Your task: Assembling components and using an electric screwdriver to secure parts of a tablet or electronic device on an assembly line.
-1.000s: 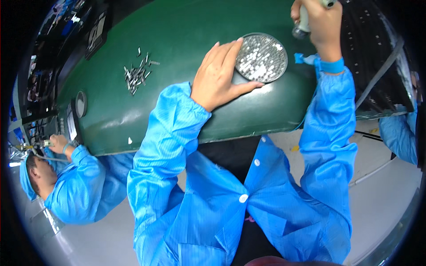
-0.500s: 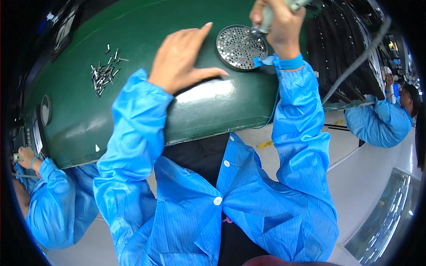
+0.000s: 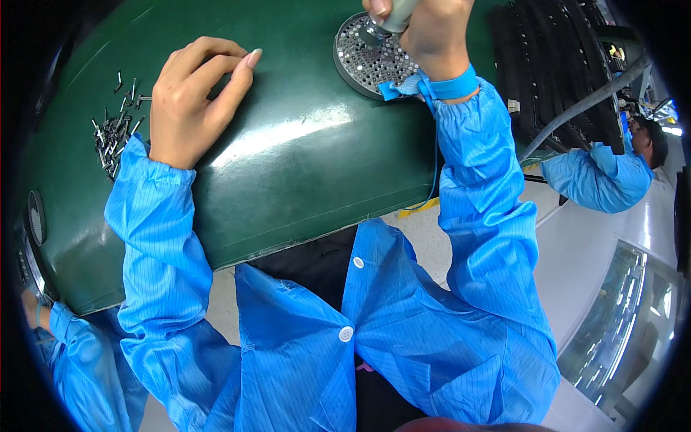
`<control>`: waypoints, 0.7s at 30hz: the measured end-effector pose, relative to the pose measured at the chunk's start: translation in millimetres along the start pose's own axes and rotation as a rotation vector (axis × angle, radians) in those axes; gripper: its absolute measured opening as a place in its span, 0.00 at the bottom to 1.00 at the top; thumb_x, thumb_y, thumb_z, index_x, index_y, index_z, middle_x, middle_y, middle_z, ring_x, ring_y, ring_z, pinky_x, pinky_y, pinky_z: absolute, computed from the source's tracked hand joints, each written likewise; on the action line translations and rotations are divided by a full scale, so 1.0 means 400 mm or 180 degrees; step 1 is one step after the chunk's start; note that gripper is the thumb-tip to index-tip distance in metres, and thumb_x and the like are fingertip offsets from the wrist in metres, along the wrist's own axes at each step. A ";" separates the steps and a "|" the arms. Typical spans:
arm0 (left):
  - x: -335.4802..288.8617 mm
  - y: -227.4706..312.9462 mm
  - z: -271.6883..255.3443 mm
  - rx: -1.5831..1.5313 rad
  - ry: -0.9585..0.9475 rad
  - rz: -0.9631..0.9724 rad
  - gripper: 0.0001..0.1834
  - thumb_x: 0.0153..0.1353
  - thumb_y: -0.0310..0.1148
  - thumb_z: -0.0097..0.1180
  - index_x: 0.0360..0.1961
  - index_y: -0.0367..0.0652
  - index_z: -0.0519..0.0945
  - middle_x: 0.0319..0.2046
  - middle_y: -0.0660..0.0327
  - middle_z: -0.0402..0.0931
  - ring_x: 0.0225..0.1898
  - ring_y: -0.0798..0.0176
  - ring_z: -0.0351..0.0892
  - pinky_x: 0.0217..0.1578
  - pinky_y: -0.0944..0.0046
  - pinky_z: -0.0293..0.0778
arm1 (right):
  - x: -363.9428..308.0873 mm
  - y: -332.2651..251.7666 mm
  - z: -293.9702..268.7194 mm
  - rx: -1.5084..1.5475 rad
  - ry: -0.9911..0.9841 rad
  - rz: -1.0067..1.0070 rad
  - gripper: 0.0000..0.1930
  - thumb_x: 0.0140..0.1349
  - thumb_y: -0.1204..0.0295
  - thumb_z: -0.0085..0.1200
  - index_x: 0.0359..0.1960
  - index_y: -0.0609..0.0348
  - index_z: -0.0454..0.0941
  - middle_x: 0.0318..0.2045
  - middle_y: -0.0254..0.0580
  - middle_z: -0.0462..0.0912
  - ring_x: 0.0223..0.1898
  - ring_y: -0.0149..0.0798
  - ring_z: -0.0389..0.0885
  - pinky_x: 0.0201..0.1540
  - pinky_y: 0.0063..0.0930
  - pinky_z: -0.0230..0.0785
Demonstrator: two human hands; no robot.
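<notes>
Dish (image 3: 367, 70), round, grey, full of small holes w/ shiny bits in them, sits at the far edge of view on the green bench (image 3: 302, 180), fwd of the person and a touch R of centre. R hand (image 3: 437, 36) is the near one here, fingers closed round a pale tool (image 3: 398, 16). The tool's long axis runs on a slant, metal nose down-left over the dish, back end up-right and cut off by the top edge; nose touching the dish or just above it, can't tell.

L hand (image 3: 194, 97) is well apart from the dish, out to its L and a bit nearer the person. Fingers loosely curled, thumb and forefinger tips close tog.; nothing shows in the grip, but can't say for sure there's nothing in it. Just L of that hand: a loose heap of small metal pins (image 3: 111, 140), lying every which way, no common axis. So L-to-R it reads heap, L hand, gap of bare bench, dish w/ tool over it.

Blue wristband (image 3: 457, 86) on the R wrist, its loose tab right by the dish's near rim, contact unclear. Black strips (image 3: 540, 79) stacked off to the R, approx. level w/ R forearm.
</notes>
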State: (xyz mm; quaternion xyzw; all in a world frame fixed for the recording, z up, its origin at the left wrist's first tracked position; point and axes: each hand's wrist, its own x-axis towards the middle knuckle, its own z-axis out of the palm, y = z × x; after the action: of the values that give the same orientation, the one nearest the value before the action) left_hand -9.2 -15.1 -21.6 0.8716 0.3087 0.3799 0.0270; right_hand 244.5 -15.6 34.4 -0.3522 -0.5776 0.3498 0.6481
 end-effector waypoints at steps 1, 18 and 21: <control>0.000 0.000 0.003 -0.0032 0.0016 -0.0002 0.03 0.62 0.26 0.67 0.33 0.36 0.87 0.37 0.59 0.85 0.38 0.59 0.83 0.39 0.63 0.78 | 0.004 -0.004 0.004 -0.0104 0.0104 0.0031 0.13 0.67 0.71 0.54 0.31 0.71 0.82 0.14 0.38 0.75 0.13 0.30 0.72 0.18 0.23 0.65; 0.000 0.013 0.006 -0.0018 -0.0215 0.0036 0.04 0.61 0.26 0.68 0.35 0.36 0.87 0.39 0.58 0.85 0.41 0.58 0.83 0.42 0.61 0.78 | 0.018 0.029 -0.007 0.0090 0.0163 -0.0068 0.12 0.67 0.71 0.56 0.31 0.69 0.83 0.15 0.39 0.77 0.12 0.30 0.73 0.15 0.22 0.64; 0.002 0.010 0.006 -0.0006 -0.0260 0.0075 0.04 0.61 0.26 0.68 0.35 0.35 0.87 0.39 0.58 0.85 0.41 0.57 0.83 0.42 0.62 0.79 | 0.019 0.029 -0.003 0.0089 0.0218 0.0054 0.12 0.67 0.70 0.57 0.31 0.68 0.83 0.15 0.38 0.78 0.12 0.30 0.73 0.15 0.23 0.64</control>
State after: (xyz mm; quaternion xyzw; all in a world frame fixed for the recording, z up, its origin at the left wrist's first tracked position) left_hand -5.0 -17.3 -21.7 0.8899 0.2966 0.3446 0.0360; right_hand 245.6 -3.0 28.1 -0.3597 -0.5472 0.3510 0.6693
